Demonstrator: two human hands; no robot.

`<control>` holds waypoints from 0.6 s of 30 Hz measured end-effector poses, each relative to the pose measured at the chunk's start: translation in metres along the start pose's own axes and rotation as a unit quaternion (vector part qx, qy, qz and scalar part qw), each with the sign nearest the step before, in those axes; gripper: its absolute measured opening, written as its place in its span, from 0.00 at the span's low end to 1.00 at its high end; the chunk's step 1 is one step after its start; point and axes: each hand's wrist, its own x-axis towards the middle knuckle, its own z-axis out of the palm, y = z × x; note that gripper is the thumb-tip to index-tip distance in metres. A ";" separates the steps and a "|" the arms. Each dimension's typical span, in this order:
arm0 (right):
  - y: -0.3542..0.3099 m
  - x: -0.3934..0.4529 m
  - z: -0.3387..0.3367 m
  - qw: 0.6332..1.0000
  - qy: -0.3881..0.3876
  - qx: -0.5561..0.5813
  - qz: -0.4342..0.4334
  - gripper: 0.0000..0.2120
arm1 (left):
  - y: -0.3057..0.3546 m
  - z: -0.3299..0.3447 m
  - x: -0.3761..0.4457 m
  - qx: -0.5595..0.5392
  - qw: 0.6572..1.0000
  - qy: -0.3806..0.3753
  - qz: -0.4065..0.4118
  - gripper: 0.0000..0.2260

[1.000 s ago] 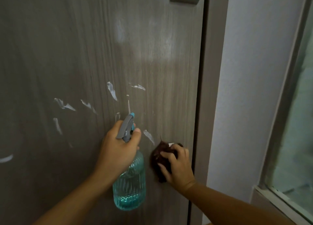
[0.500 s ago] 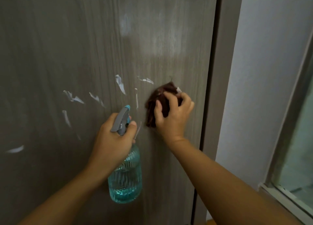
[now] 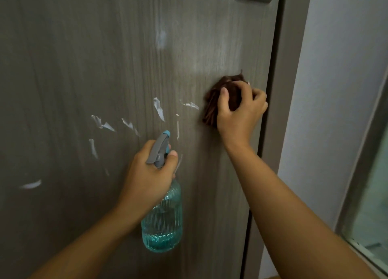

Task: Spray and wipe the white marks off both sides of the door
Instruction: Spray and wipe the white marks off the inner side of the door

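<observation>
Our right hand [image 3: 239, 108] grips the bunched brown cloth [image 3: 218, 102] against the grey door [image 3: 84, 58], arm stretched up beside the door's right edge. Left of the cloth lie white marks [image 3: 159, 108]; below them our left hand [image 3: 151, 173] clasps the teal spray bottle [image 3: 162, 222].

Single head-worn wide-angle view, facing forward and slightly downward, close to the door [image 3: 84, 48]; door frame [image 3: 289, 90] and wall [image 3: 340, 69] occupy the right.

Cloth [image 3: 218, 102] on door [image 3: 84, 58], right of marks [image 3: 159, 108]; bottle [image 3: 161, 222] below.
</observation>
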 end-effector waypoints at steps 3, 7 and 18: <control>0.012 -0.030 0.004 0.998 -0.003 -0.027 -0.055 0.16 | 0.004 -0.002 0.004 -0.010 1.000 0.007 -0.003 0.04; 0.058 -0.111 -0.013 0.965 -0.129 -0.073 -0.216 0.18 | 0.008 -0.002 0.005 -0.020 1.000 0.018 0.005 0.04; 0.029 -0.056 -0.024 0.998 -0.066 -0.005 -0.021 0.15 | 0.017 0.000 0.000 0.010 0.999 0.023 0.036 0.05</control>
